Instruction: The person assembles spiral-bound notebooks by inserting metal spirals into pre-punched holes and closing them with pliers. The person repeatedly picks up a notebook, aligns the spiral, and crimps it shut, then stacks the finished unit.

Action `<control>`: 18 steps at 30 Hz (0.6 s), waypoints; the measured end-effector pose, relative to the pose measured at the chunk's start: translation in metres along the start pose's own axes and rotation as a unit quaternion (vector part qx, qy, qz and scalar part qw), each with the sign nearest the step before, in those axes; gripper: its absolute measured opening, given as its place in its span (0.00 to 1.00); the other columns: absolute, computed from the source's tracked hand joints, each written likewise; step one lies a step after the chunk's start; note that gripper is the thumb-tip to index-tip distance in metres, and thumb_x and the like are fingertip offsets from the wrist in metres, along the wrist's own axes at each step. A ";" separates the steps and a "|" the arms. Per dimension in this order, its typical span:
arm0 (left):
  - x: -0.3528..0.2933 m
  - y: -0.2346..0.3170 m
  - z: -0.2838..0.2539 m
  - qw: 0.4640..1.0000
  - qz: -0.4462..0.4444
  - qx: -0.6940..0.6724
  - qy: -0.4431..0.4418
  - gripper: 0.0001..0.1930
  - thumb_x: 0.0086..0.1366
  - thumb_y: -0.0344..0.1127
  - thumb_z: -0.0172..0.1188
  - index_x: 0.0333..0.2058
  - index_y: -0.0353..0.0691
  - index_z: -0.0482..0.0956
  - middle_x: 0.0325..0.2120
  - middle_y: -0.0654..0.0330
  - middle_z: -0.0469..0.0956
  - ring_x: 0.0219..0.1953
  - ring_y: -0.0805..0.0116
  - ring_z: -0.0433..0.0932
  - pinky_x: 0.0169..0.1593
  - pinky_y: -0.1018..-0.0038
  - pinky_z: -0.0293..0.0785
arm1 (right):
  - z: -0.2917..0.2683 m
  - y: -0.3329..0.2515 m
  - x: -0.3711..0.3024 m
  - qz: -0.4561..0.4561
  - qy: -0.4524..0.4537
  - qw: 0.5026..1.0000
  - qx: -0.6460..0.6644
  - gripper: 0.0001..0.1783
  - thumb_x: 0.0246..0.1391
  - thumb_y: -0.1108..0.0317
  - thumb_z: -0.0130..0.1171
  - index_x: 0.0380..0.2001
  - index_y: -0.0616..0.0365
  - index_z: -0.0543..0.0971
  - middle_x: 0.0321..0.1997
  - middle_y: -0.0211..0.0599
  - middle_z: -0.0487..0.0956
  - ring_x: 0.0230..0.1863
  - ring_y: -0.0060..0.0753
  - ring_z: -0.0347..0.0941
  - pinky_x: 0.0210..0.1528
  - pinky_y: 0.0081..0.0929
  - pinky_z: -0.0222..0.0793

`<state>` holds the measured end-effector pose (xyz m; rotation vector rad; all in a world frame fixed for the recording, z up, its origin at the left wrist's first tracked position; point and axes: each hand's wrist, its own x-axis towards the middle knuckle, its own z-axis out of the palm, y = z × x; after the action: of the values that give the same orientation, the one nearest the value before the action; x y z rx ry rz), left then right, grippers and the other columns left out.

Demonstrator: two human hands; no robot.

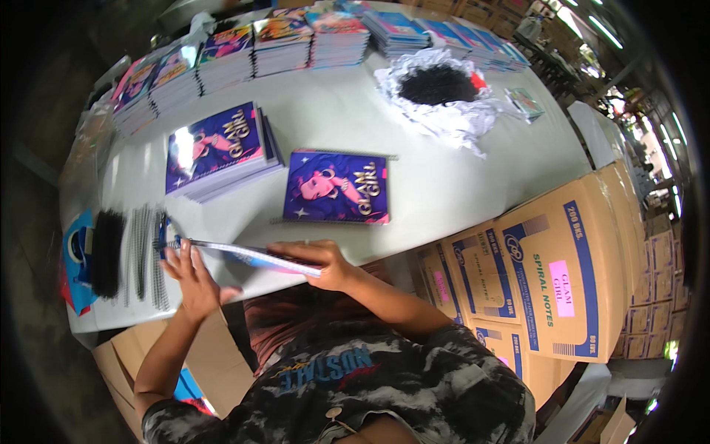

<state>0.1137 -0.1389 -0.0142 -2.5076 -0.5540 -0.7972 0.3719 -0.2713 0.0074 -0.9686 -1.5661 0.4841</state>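
Observation:
A thin notebook [255, 258] is held up on edge near the table's front, its white page edges facing me. My right hand [329, 265] grips its right end. My left hand [194, 283] is at its left end, fingers stretched out and thumb apart, the fingertips by the notebook's corner. Left of that hand lie loose black spiral coils [144, 251] and a dense bundle of black coils [108, 253]. Beyond the hands lies a purple notebook [336, 186] with a coil along its far edge. Left of it stands a stack of matching purple notebooks [218, 148].
Several stacks of colourful notebooks [281, 48] line the table's far edge. Crumpled white wrapping [444, 122] holds a heap of black coils [436, 83]. Large cardboard boxes [562, 274] stand against the table's right side. An open carton [214, 355] is below left.

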 end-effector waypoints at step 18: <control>0.011 0.036 0.007 0.990 0.057 -0.039 0.119 0.55 0.53 0.75 0.34 0.59 0.22 0.45 0.59 0.27 0.35 0.63 0.32 0.31 0.59 0.42 0.21 | 0.018 -0.005 -0.003 -0.093 0.044 0.986 -0.131 0.16 0.44 0.82 0.50 0.40 0.67 0.77 0.38 0.46 0.79 0.36 0.40 0.79 0.37 0.26 0.73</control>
<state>0.1426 -0.1620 -0.0232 -2.4418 -0.2990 -1.0728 0.3532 -0.2732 0.0053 -1.0140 -1.6470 0.1053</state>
